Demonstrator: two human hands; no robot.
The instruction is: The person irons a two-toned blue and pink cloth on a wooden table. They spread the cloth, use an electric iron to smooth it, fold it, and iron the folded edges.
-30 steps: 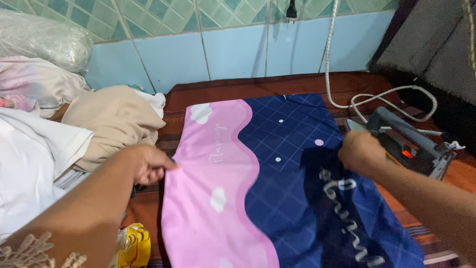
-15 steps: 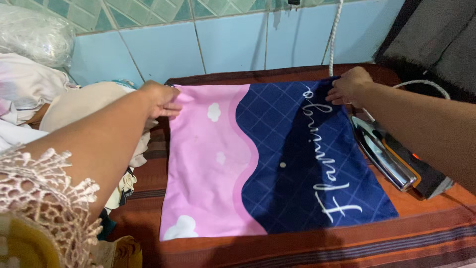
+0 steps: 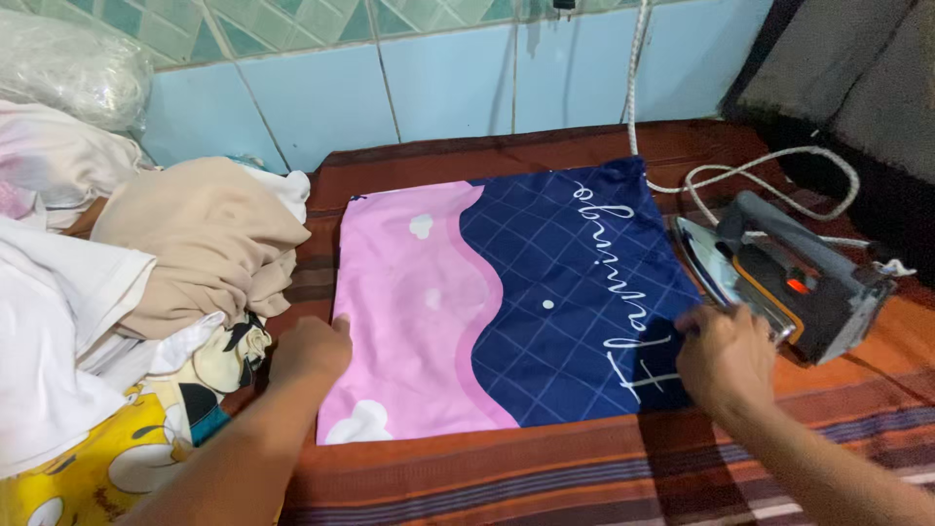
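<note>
We press our left hand (image 3: 310,353) and right hand (image 3: 726,358) flat, grasping nothing, on the near corners of the pink and navy pillowcase (image 3: 506,302). White script runs just beside our right hand, an iron (image 3: 789,278) right of it.

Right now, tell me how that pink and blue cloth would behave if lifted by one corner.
The pink and blue cloth lies thin and flat, so it would probably droop limply. It looks light. Its smooth surface might slide over the striped brown cover.
</note>
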